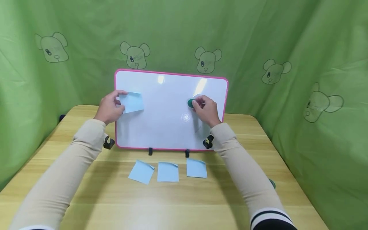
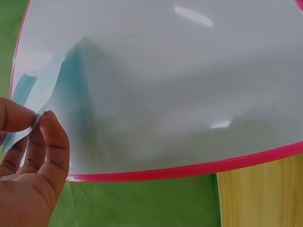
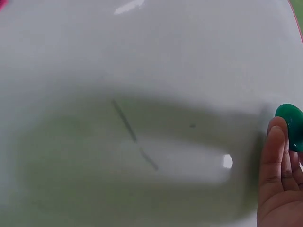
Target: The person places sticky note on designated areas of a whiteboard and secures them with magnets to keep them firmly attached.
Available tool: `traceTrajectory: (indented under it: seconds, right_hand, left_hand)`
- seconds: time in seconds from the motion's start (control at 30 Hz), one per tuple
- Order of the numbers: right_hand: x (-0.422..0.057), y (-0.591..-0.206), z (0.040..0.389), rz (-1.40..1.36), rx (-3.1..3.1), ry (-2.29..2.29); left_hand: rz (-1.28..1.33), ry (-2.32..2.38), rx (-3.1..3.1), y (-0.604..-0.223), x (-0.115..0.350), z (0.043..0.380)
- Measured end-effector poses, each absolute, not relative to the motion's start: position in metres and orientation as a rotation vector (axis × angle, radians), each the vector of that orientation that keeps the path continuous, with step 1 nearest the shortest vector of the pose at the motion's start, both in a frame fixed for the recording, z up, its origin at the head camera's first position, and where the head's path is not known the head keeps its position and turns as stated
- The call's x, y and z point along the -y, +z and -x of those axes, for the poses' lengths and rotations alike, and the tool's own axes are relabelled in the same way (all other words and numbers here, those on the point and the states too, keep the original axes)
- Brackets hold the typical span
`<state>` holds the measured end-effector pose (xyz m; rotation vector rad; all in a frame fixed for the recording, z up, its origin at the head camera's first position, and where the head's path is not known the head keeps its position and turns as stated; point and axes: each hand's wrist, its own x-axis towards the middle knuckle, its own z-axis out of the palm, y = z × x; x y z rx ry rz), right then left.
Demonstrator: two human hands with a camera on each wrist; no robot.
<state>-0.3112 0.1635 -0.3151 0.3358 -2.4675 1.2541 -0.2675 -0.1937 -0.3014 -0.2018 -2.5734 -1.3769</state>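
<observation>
Upright on the table is a whiteboard (image 1: 166,127) with a pink frame. My left hand (image 1: 110,108) pinches a blue sticky note (image 1: 133,103) by its left side, before the board's left part. In the left wrist view, the note (image 2: 45,87) bends between thumb and fingers, its far edge close to the board; whether it touches is unclear. My right hand (image 1: 207,110) holds a round green magnet (image 1: 190,103) by its edge at the board's right half. Seen from the right wrist, the magnet (image 3: 292,126) looks glossy; I cannot tell if it touches the board.
Three more blue sticky notes, a left one (image 1: 141,172), a middle one (image 1: 168,172) and a right one (image 1: 196,168), lie before the board. Black feet (image 1: 150,151) support it. A green object (image 1: 272,183) is partly hidden by my right sleeve. Green curtains (image 1: 178,25) surround the table.
</observation>
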Motion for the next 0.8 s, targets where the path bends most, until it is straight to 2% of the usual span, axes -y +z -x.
traceTrajectory:
  seconds: [0.8]
  right_hand:
    - [-0.114,-0.299,0.325,-0.456,2.470,1.224]
  left_hand:
    - [0.190,-1.329,2.608,-0.297,0.179,0.283]
